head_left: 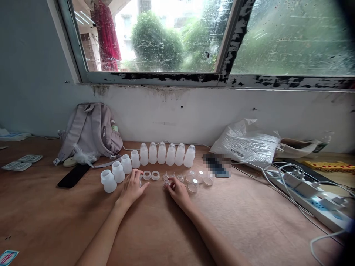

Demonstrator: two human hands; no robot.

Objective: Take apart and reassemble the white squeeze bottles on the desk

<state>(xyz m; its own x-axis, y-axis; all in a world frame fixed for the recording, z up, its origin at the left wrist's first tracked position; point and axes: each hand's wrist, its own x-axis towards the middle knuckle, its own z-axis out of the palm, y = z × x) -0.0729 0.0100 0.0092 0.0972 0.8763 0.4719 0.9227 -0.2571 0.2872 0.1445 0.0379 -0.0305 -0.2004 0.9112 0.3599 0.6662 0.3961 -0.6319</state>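
Observation:
My left hand (133,187) rests low over the table with its thumb held apart from its fingers, partly covering a ring beside the white screw rings (155,175). My right hand (178,190) has its fingertips closed on a clear silicone bottle nipple (166,184) lying on the table. More nipples (180,178) sit just beyond that hand, and several clear round discs (192,188) lie to its right. Capless frosted baby bottles (108,181) stand in a slanting line at the left. Behind, several capped baby bottles (162,154) stand upright in a row.
A backpack (91,125) leans against the wall, with a black phone (73,176) before it. At right are a silvery plastic bag (246,144), a blurred dark object (217,166), and a power strip (313,199) with loose white cables. Cards (23,162) lie far left.

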